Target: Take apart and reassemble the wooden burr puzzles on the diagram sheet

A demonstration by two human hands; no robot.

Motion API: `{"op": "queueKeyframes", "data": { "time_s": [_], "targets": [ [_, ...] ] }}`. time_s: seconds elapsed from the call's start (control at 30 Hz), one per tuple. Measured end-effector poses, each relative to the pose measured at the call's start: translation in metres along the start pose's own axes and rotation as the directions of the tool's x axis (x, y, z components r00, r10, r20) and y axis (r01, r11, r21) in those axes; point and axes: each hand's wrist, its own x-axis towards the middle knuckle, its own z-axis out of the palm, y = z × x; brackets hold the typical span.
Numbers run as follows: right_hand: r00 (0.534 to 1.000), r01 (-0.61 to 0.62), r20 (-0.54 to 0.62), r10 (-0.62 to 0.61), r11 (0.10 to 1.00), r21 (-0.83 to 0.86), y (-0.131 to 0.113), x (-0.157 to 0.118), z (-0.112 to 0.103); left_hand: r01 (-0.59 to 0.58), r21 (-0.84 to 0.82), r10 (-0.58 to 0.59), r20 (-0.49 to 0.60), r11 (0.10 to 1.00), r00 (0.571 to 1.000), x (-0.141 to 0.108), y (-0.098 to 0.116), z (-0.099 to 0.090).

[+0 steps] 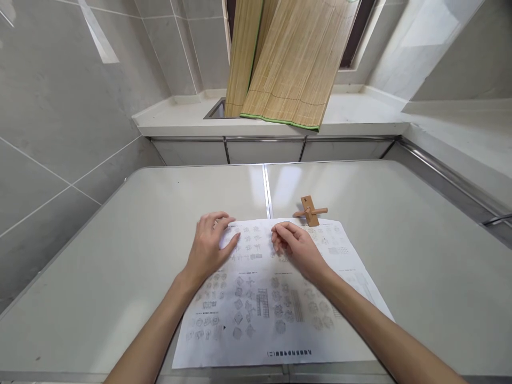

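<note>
A large printed sheet of paper [264,341] lies on the table, covered with rows of small diagrams; its text looks upside down from here. My left hand [212,242] rests at the sheet's upper left edge, thumb and fingers apart and nothing between them. Over the upper middle of the sheet, my right hand [294,245] has its fingers curled in with the thumb against them; whatever they hold, if anything, is hidden. Just beyond it, at the sheet's far edge, is a small wooden puzzle of crossed pieces [310,212], one marked "2". Neither hand touches it.
The pale table [100,298] has a metal seam [266,186] down its middle. Behind it, a white counter [180,120] holds a sink, partly covered by a hanging bamboo mat [296,69] with green edging. Grey tiled walls stand left and right.
</note>
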Motion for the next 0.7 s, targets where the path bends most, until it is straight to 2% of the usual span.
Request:
{"op": "queueKeyframes", "data": {
  "time_s": [0.1, 0.2, 0.3, 0.57, 0.7],
  "targets": [
    [0.998, -0.056, -0.005, 0.059, 0.966, 0.252, 0.001, 0.005, -0.005, -0.150, -0.088, 0.151, 0.000, 0.985, 0.989, 0.000, 0.015, 0.004],
    [0.993, -0.097, -0.010, 0.119, 0.854, 0.511, 0.000, 0.010, -0.009, -0.287, -0.133, 0.290, 0.005, 0.949, 0.957, 0.000, 0.027, 0.008],
    [0.986, -0.100, -0.030, 0.162, 0.734, 0.672, -0.004, 0.012, -0.011, -0.343, -0.154, 0.348, 0.010, 0.927, 0.937, -0.001, 0.035, 0.011],
    [0.973, -0.091, -0.041, 0.227, 0.543, 0.835, -0.012, 0.014, -0.019, -0.403, -0.180, 0.420, 0.064, 0.897, 0.905, -0.004, 0.045, 0.014],
    [0.974, -0.076, -0.048, 0.221, 0.521, 0.850, -0.008, 0.016, -0.024, -0.427, -0.175, 0.445, 0.075, 0.887, 0.893, -0.005, 0.047, 0.015]
  ]
}}
